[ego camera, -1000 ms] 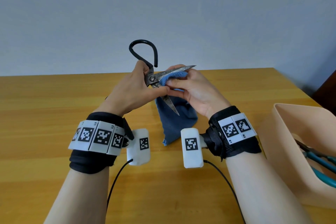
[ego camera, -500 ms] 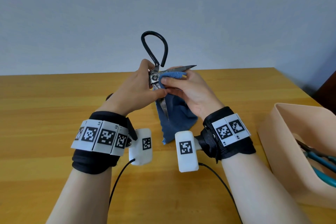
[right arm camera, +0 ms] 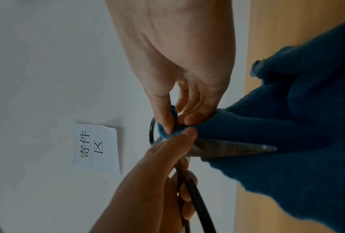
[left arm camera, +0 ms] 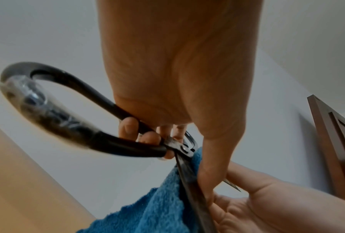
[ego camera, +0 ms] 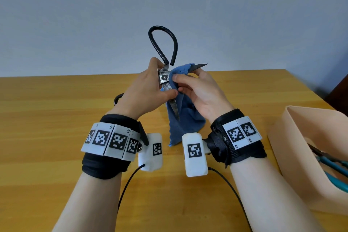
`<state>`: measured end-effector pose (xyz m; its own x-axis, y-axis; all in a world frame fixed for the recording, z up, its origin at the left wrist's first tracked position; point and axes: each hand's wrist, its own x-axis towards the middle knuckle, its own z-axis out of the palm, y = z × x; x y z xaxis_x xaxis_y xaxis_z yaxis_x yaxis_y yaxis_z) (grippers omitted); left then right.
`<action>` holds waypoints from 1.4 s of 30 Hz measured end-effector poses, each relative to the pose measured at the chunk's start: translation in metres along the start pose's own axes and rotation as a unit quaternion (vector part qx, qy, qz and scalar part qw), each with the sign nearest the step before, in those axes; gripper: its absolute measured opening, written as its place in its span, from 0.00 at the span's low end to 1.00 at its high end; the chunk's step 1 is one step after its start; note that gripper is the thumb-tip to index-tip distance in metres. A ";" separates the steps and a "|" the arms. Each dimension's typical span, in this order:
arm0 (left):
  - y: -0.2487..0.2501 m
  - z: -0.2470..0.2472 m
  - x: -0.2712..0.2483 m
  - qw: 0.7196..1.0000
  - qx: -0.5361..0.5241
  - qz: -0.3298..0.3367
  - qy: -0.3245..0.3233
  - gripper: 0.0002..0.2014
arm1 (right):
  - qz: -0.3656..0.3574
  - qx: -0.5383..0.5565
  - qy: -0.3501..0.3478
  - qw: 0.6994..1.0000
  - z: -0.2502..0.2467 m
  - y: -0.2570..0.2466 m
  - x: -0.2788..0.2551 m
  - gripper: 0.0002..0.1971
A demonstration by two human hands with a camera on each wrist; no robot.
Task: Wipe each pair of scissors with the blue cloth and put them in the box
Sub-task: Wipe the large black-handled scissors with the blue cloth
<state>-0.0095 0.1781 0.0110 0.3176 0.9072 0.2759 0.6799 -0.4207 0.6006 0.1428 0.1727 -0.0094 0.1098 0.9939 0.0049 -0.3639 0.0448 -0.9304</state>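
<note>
The scissors (ego camera: pixel 166 79) were held in the air above the table (ego camera: pixel 56 111), between the two hands and in front of the person. They were open: one blade pointed down toward the table in front of the hanging cloth, the other pointed right and slightly up, its tip clear of the fabric. One black loop handle stood upright above the hands; the second showed only in part behind the left wrist.

The left hand (ego camera: pixel 145 94) had its grip closed on the scissors near the pivot, thumb laid against the lower blade, fingers curled round the handle shank as the left wrist view showed.

The right hand (ego camera: pixel 199 92) had its grip closed on the blue cloth (ego camera: pixel 185 118), pinching a fold of it between thumb and fingertips round the upper blade close to the pivot. The rest of the cloth hung down from that hand, its lower corner close above the table; whether it touched could not be told.

The box (ego camera: pixel 293 149) stood on the table at the right, well apart from the hands. Teal-handled tools (ego camera: pixel 331 164) lay inside it; whether they were scissors could not be told.

A paper sign (right arm camera: pixel 96 145) with printed characters was fixed to the wall, seen in the right wrist view.
</note>
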 end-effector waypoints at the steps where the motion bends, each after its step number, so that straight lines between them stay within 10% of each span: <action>1: 0.000 0.000 0.000 1.000 0.000 0.000 0.000 0.28 | -0.002 0.005 0.002 1.000 -0.001 0.000 0.000 0.22; 42: -0.007 -0.004 0.003 0.998 -0.019 0.044 0.028 0.12 | -0.012 0.009 -0.036 0.999 -0.002 -0.005 -0.001 0.18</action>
<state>-0.0159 0.1840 0.0107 0.3376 0.8660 0.3690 0.6252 -0.4993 0.5999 0.1467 0.1711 -0.0055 0.0518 0.9972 0.0535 -0.3791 0.0692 -0.9228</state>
